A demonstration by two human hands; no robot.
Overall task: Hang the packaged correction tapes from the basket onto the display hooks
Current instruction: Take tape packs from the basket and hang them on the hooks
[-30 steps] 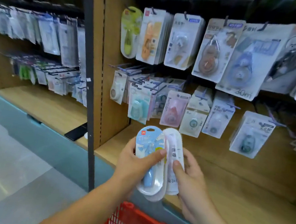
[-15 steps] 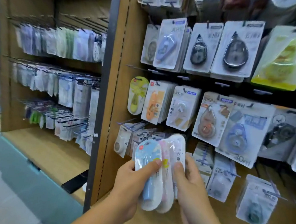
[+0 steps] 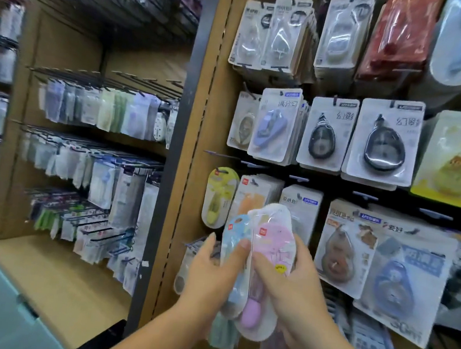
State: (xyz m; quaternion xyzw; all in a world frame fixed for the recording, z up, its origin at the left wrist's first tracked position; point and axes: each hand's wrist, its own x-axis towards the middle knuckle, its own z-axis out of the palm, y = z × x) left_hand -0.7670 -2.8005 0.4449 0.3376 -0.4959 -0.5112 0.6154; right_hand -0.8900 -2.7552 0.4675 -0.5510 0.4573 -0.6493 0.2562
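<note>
Hands meet in front of the shelving in the head view, both closed round a fanned bunch of packaged correction tapes. Here the left hand (image 3: pixel 208 273) pinches the blue pack (image 3: pixel 232 261), thumb across its front and fingers behind. Just right of it, the right hand (image 3: pixel 297 290) grips the pink pack (image 3: pixel 271 251), which overlaps the blue one, thumb pressed on its face. A clear edge behind the pink may be a third pack; I cannot tell. Just above and left of the grip, one yellow-green pack (image 3: pixel 217 198) hangs on the wooden panel (image 3: pixel 199 132), with one orange pack (image 3: pixel 252 201) beside it. Higher and to the right, two black teardrop tapes (image 3: pixel 322 139) hang side by side. Display hooks (image 3: pixel 218 154) jut out between those rows.
</note>
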